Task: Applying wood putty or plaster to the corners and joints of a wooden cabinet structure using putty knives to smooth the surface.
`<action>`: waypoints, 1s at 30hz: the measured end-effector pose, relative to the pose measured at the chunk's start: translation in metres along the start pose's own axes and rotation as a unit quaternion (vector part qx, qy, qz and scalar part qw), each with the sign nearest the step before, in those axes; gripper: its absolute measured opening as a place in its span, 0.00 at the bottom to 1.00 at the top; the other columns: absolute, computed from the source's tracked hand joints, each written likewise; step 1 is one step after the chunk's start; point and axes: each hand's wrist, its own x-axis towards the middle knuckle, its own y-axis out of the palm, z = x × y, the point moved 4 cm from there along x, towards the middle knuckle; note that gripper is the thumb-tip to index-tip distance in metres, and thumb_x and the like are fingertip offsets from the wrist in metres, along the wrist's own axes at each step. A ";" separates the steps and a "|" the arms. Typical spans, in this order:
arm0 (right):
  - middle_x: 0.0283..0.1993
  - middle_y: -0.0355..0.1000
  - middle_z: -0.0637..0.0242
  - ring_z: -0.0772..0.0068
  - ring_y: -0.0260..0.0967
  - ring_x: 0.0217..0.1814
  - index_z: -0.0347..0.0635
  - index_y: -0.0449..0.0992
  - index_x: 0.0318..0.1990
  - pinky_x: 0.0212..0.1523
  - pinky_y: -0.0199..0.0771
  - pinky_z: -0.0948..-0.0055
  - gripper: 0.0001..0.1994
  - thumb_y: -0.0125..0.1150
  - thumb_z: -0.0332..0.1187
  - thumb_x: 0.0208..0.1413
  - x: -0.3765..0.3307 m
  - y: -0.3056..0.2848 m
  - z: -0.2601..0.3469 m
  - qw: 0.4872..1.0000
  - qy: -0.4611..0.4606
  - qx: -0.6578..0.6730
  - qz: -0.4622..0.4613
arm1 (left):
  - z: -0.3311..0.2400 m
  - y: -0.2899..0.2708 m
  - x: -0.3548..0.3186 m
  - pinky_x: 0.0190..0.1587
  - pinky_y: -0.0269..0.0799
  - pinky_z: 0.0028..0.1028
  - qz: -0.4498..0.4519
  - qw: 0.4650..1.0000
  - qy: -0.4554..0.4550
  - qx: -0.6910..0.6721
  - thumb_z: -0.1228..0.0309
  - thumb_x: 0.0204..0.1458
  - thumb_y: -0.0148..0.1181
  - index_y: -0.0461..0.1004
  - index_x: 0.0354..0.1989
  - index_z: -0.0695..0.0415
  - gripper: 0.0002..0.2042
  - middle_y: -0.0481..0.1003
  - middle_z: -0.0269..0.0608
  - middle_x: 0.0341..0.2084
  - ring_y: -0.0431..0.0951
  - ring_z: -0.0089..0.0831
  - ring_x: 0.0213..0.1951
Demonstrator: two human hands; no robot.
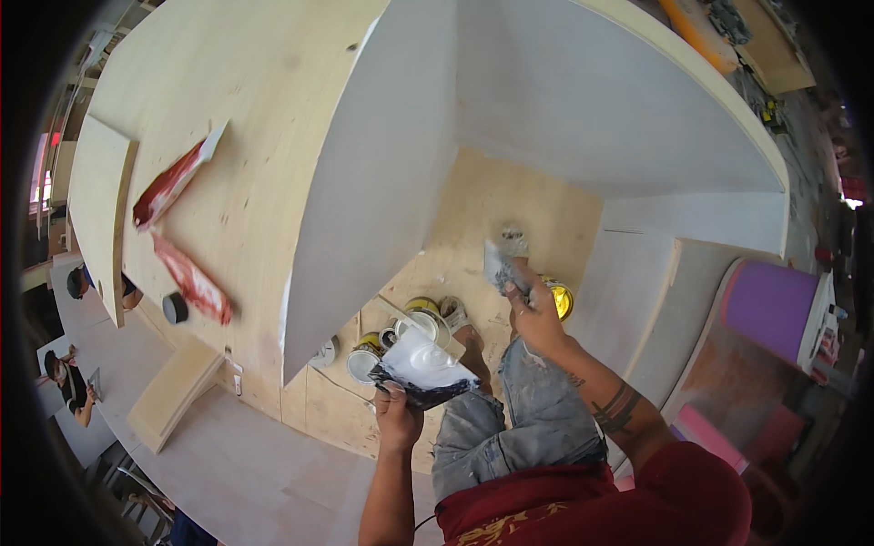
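Observation:
My left hand (398, 417) grips the near edge of a dark, crusted putty board (428, 394). A thick heap of white filler (415, 353) is spread over the board, and a pale flat blade or strip lies at its far side; I cannot tell which. My right hand (539, 317) is closed around a putty knife (499, 266), its blade smeared grey-white and pointing away from me. The knife is held above the wooden floor, between two white-coated panels: a tall one (382, 182) on the left and a curved one (619, 100) at the far right.
Several paint cans (362, 366) stand on the floor by my feet, with a yellow can (559, 298) beyond my right hand. On the plywood surface lie red-stained strips (173, 187) and a black round lid (175, 308). Another person (71, 378) is at the far left.

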 end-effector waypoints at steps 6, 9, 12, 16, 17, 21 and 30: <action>0.37 0.77 0.59 0.69 0.77 0.37 0.27 0.76 0.45 0.44 0.78 0.72 0.11 0.58 0.28 0.59 0.062 0.005 -0.096 0.848 0.357 0.386 -0.062 | 0.024 0.079 0.058 0.62 0.67 0.47 0.036 0.996 -0.033 -0.075 0.56 0.61 0.57 0.60 0.66 0.57 0.28 0.69 0.42 0.59 0.70 0.42 0.60; 0.37 0.77 0.58 0.67 0.77 0.37 0.26 0.76 0.44 0.41 0.79 0.72 0.12 0.57 0.28 0.57 0.098 0.025 -0.151 0.837 0.435 0.324 -0.068 | 0.059 0.099 0.102 0.62 0.66 0.47 0.069 0.993 -0.065 -0.075 0.57 0.61 0.58 0.60 0.63 0.60 0.28 0.71 0.46 0.56 0.72 0.43 0.58; 0.37 0.77 0.57 0.67 0.77 0.37 0.25 0.76 0.44 0.39 0.80 0.71 0.14 0.57 0.29 0.56 0.152 0.045 -0.218 0.847 0.402 0.346 -0.035 | 0.123 0.099 0.161 0.64 0.64 0.47 0.047 0.974 -0.144 -0.171 0.57 0.60 0.59 0.59 0.64 0.60 0.29 0.70 0.45 0.57 0.70 0.43 0.60; 0.37 0.77 0.54 0.65 0.78 0.39 0.23 0.75 0.43 0.41 0.81 0.68 0.15 0.57 0.30 0.56 0.193 0.063 -0.264 0.850 0.405 0.338 -0.013 | 0.175 0.107 0.210 0.66 0.62 0.47 0.050 0.957 -0.150 -0.242 0.58 0.61 0.59 0.60 0.63 0.59 0.27 0.70 0.43 0.57 0.70 0.41 0.61; 0.37 0.77 0.54 0.65 0.78 0.39 0.23 0.75 0.43 0.41 0.81 0.68 0.15 0.57 0.30 0.56 0.207 0.064 -0.272 0.852 0.399 0.338 -0.013 | 0.189 0.099 0.221 0.66 0.62 0.45 0.073 0.954 -0.150 -0.249 0.59 0.60 0.59 0.60 0.64 0.57 0.27 0.70 0.42 0.57 0.70 0.40 0.60; 0.36 0.78 0.46 0.53 0.79 0.38 0.24 0.77 0.40 0.39 0.81 0.64 0.18 0.58 0.36 0.53 0.245 0.045 -0.293 0.948 0.301 0.005 0.105 | 0.211 0.076 0.250 0.66 0.63 0.43 0.138 0.954 -0.113 -0.241 0.62 0.61 0.59 0.60 0.64 0.57 0.26 0.70 0.41 0.57 0.70 0.40 0.60; 0.35 0.77 0.42 0.48 0.79 0.34 0.30 0.79 0.38 0.39 0.80 0.58 0.16 0.54 0.33 0.47 0.279 0.063 -0.268 0.899 0.108 -0.293 0.308 | 0.268 0.008 0.290 0.57 0.71 0.46 0.107 0.973 -0.071 -0.190 0.58 0.55 0.65 0.65 0.61 0.55 0.27 0.74 0.41 0.54 0.73 0.45 0.56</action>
